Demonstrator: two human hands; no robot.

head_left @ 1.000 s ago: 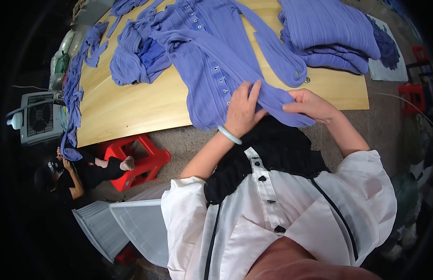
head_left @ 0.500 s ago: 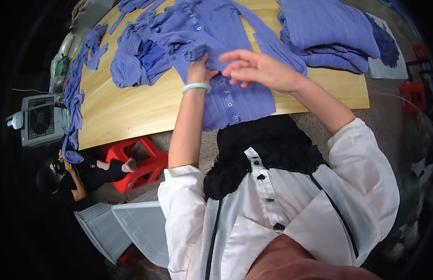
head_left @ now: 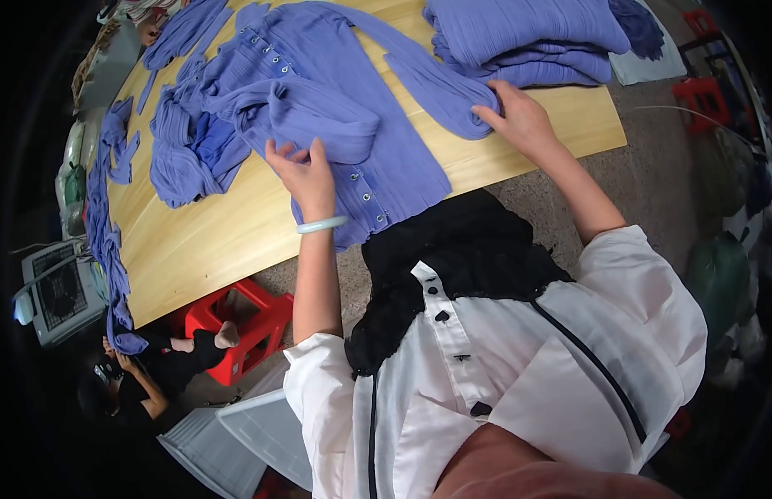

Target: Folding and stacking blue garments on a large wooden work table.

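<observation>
A purple long-sleeved shirt (head_left: 361,100) with a row of metal fasteners lies spread on the wooden table (head_left: 228,233). One of its sleeves is folded across the front. Beside the end of that sleeve is my left hand (head_left: 304,176), a pale bangle at its wrist; its fingers are apart, with nothing gripped. My right hand (head_left: 523,123) has the end of the other sleeve (head_left: 452,104) between thumb and fingers, at the shirt's right side. More crumpled purple cloth (head_left: 182,158) lies just left of the shirt.
A folded purple stack (head_left: 527,41) sits at the far right. Purple strips (head_left: 107,224) hang along the left edge, where a seated person (head_left: 136,382) handles one. Red stools (head_left: 244,324) and grey plastic bins (head_left: 211,449) stand below. Another person's hand (head_left: 149,35) shows far left.
My hands have moved apart. The left let go of the sleeve now folded across the shirt; the right went over to the other sleeve and took its end. The view has shifted slightly.
</observation>
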